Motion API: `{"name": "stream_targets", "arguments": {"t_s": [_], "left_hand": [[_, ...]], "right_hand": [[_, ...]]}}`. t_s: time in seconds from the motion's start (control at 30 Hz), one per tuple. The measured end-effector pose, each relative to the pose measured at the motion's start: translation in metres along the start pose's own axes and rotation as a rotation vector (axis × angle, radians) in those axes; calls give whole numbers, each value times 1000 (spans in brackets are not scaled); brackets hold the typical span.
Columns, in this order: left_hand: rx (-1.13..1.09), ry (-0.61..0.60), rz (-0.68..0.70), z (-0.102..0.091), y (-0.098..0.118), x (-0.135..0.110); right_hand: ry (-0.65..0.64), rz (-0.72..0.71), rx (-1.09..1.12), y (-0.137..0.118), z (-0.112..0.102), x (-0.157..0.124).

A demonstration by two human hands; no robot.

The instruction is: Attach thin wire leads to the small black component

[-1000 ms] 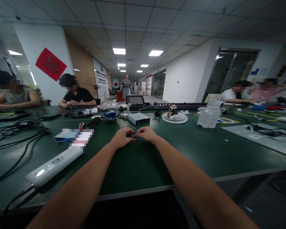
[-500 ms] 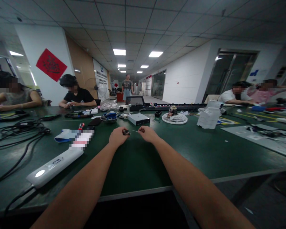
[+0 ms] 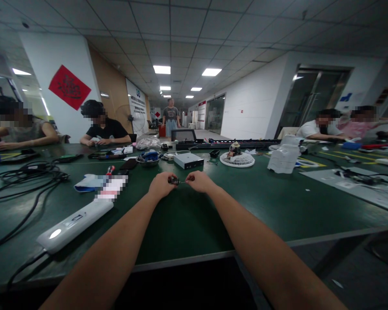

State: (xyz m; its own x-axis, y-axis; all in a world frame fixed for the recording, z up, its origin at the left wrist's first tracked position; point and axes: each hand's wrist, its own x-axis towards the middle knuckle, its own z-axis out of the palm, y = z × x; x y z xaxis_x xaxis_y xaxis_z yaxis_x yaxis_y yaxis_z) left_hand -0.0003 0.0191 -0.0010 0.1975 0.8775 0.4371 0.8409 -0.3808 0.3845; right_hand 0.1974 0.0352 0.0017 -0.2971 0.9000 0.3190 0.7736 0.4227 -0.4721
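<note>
Two hands meet over green counter [image 3: 187,224], straight ahead of me. My left hand [image 3: 161,186] clenched round small dark part [image 3: 172,180]; my right hand [image 3: 198,181] pinches thin pin [image 3: 182,182], lying crosswise, tip at part's right side. Just beyond, grey box [image 3: 188,160].

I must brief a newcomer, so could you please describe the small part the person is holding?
On the long green table, look above its near middle, where the person's two forearms converge. The left hand pinches a small dark part, and a thin pin runs from it to the right hand. Unlike the fan grille and grey box beyond, it is held, not lying on the table.
</note>
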Motion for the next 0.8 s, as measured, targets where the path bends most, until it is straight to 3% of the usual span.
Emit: {"name": "stream_targets", "arguments": {"t_s": [0.2, 0.37, 0.57, 0.8], "left_hand": [[53, -10, 22, 0, 3, 0], [72, 21, 67, -1, 4, -1], [115, 19, 81, -5, 8, -2], [167, 103, -69, -3, 5, -3]], "right_hand": [[-26, 89, -115, -4, -2, -1], [-76, 94, -33, -7, -3, 0], [-43, 158, -75, -6, -3, 0], [-129, 227, -66, -14, -6, -3]]}}
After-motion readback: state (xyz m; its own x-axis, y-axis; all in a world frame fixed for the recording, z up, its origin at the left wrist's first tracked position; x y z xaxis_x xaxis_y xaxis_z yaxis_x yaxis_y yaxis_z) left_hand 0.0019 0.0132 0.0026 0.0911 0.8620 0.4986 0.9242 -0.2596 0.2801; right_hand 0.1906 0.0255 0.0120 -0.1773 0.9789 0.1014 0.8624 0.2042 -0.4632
